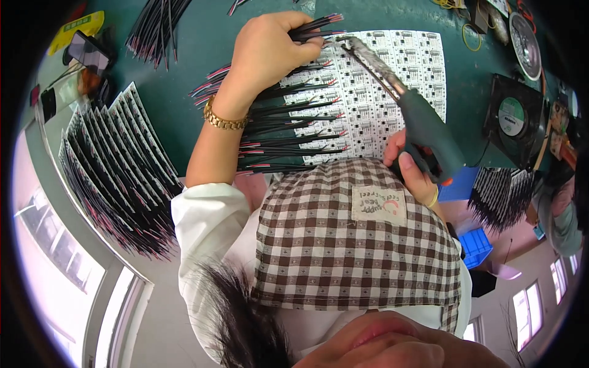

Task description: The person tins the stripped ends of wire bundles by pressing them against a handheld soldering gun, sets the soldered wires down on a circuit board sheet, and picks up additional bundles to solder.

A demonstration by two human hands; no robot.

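My left hand pinches a small bundle of black cables with thin coloured wire ends, over the upper left of a white circuit board panel. My right hand is wrapped round the dark green handle of a soldering gun. Its metal tip reaches up and left, close to my left fingertips; whether it touches a wire or the board cannot be made out. Below my left hand, several rows of black cables stick out from the panel's left side, their red and white ends lying on the board.
Loose black cables lie at the upper left of the green table. Boards with hanging cables stand at the left, and more at the right. A black fan is at the right, above a blue bin.
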